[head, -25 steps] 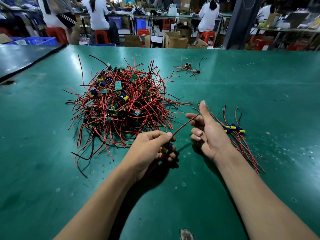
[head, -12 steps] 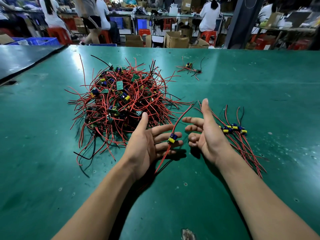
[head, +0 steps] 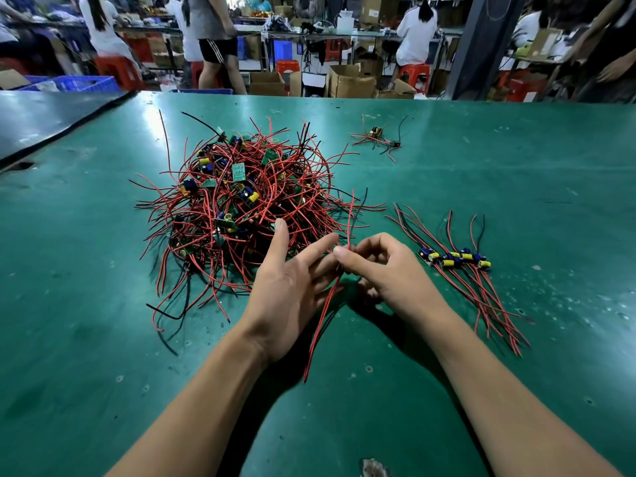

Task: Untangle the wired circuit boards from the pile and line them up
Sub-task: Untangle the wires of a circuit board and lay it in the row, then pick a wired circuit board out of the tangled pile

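Left hand (head: 289, 290): fingers straight and spread, palm turned inward, gripping nothing, at the near edge of the tangled pile (head: 241, 208). Right hand (head: 389, 270): thumb and forefinger pinching red wires (head: 320, 325) that trail toward the green table (head: 103, 339). Lined-up boards (head: 454, 259): just right of both hands.

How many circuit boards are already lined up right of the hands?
4, in a row right of the right hand: board one, board two, board three, board four, left to right. Overlapping wires may hide another.
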The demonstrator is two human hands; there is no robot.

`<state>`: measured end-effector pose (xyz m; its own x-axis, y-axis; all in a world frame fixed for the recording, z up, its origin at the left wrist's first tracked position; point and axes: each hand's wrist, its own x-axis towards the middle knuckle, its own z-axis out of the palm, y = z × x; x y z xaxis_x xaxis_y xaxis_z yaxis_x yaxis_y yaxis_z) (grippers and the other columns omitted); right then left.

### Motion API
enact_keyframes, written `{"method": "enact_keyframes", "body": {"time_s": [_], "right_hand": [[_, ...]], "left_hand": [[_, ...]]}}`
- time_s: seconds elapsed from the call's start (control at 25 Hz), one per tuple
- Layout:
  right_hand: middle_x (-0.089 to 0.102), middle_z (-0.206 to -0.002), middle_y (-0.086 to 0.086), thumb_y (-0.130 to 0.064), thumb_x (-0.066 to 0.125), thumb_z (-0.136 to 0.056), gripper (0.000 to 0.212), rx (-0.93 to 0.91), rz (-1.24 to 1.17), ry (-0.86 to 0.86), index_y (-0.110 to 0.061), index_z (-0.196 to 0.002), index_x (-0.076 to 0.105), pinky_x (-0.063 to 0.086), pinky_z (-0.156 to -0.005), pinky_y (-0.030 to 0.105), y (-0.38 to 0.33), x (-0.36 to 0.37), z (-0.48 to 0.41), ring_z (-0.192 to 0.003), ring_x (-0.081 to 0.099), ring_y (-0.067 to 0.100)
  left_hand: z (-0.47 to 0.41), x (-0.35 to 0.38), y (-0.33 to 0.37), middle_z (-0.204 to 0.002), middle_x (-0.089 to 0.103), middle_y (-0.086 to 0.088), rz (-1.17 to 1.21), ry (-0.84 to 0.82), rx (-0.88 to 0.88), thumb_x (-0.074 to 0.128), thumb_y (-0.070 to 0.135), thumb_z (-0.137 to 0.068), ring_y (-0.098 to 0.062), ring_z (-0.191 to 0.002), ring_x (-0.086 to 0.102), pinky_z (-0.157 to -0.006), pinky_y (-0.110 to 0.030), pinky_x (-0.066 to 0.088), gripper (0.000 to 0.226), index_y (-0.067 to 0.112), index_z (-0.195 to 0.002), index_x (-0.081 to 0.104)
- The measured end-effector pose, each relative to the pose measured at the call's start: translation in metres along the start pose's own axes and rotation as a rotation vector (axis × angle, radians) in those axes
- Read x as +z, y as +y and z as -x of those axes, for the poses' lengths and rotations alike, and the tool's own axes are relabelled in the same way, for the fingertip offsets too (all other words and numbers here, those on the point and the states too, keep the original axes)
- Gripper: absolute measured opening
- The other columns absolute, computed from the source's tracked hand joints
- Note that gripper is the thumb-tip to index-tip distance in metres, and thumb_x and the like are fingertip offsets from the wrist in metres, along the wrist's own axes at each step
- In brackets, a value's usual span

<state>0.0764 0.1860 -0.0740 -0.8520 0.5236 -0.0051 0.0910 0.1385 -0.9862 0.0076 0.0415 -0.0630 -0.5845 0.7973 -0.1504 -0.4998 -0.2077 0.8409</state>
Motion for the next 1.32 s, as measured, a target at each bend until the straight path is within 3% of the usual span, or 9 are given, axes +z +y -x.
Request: {"method": "enact_keyframes", "body": {"time_s": [0.24,0.32,0.48,0.56,0.64,0.84,1.0,1.16,1.32], "right_hand": [[0.073,-0.078,0.003,-0.030,0.082,-0.081,0.018,-0.103,0.127,0.213,-0.015,-0.084,0.073,0.056,-0.074,0.035,0.001,-0.008,-0.010,-0.073,0.068,0.024],[0.074,-0.079,0.000,-0.032,0.077,-0.085,0.017,-0.125,0.370,0.377,-0.016,-0.086,0.077,0.049,-0.072,0.024,0.003,-0.022,-0.014,-0.075,0.066,0.019],[0.072,-0.097,0.006,-0.048,0.072,-0.086,0.034,0.012,0.758,0.505,-0.021,-0.105,0.076,0.048,-0.074,0.034,0.003,-0.045,-0.015,-0.092,0.066,0.030],[0.065,-0.111,0.009,-0.047,0.072,-0.086,0.041,0.006,0.867,0.522,-0.022,-0.118,0.071,0.048,-0.081,0.037,0.002,-0.046,-0.014,-0.102,0.062,0.032],[0.061,-0.112,0.008,-0.039,0.072,-0.088,0.038,-0.172,0.819,0.487,-0.019,-0.120,0.070,0.048,-0.089,0.037,-0.001,-0.039,-0.011,-0.106,0.060,0.030],[0.070,-0.099,0.004,-0.038,0.062,-0.095,0.023,-0.361,0.989,0.103,-0.023,-0.103,0.077,0.047,-0.091,0.040,0.002,-0.005,-0.002,-0.102,0.061,0.028],[0.073,-0.091,0.005,-0.044,0.060,-0.094,0.029,-0.222,1.020,0.235,-0.021,-0.095,0.078,0.046,-0.082,0.037,-0.001,-0.017,-0.004,-0.094,0.065,0.031],[0.075,-0.093,0.002,-0.046,0.057,-0.095,0.029,-0.088,1.134,0.357,-0.024,-0.093,0.076,0.040,-0.089,0.038,0.000,-0.028,-0.006,-0.099,0.066,0.029],[0.071,-0.102,0.006,-0.043,0.061,-0.094,0.028,-0.171,0.992,0.314,-0.020,-0.100,0.076,0.048,-0.086,0.036,0.002,-0.016,-0.006,-0.097,0.064,0.031]], "left_hand": [[0.001,0.002,-0.001,-0.144,0.053,-0.001,-0.020,0.016,0.003,0.017,0.076,-0.087,-0.014,-0.129,0.053,-0.115,-0.040,0.033,0.084,0.021,-0.147,0.042],[0.000,0.000,0.000,-0.137,0.060,-0.001,-0.073,0.067,0.007,0.017,0.075,-0.087,-0.017,-0.124,0.058,-0.113,-0.043,0.036,0.083,0.021,-0.140,0.051],[-0.002,-0.003,0.000,-0.124,0.068,-0.008,-0.111,0.112,0.019,0.018,0.071,-0.092,-0.023,-0.116,0.064,-0.105,-0.046,0.044,0.081,0.012,-0.129,0.059],[-0.003,-0.004,-0.001,-0.122,0.069,-0.011,-0.119,0.130,0.028,0.019,0.069,-0.093,-0.027,-0.113,0.065,-0.101,-0.046,0.048,0.081,0.009,-0.127,0.060],[-0.004,-0.003,-0.002,-0.120,0.069,-0.014,-0.121,0.145,0.037,0.019,0.068,-0.094,-0.030,-0.112,0.066,-0.098,-0.047,0.051,0.081,0.007,-0.124,0.061],[-0.005,-0.004,-0.003,-0.117,0.068,-0.020,-0.108,0.174,0.051,0.021,0.066,-0.096,-0.034,-0.110,0.065,-0.092,-0.045,0.053,0.079,0.003,-0.116,0.064],[-0.004,-0.005,-0.003,-0.115,0.069,-0.020,-0.109,0.194,0.060,0.022,0.064,-0.097,-0.035,-0.110,0.065,-0.091,-0.044,0.053,0.076,0.004,-0.111,0.066],[-0.003,-0.005,-0.003,-0.112,0.071,-0.018,-0.111,0.200,0.049,0.023,0.061,-0.098,-0.032,-0.105,0.068,-0.088,-0.042,0.055,0.073,0.004,-0.111,0.066],[-0.003,-0.004,-0.003,-0.108,0.072,-0.017,-0.088,0.249,0.042,0.033,0.053,-0.100,-0.030,-0.098,0.070,-0.085,-0.042,0.057,0.061,0.003,-0.112,0.065]]}}
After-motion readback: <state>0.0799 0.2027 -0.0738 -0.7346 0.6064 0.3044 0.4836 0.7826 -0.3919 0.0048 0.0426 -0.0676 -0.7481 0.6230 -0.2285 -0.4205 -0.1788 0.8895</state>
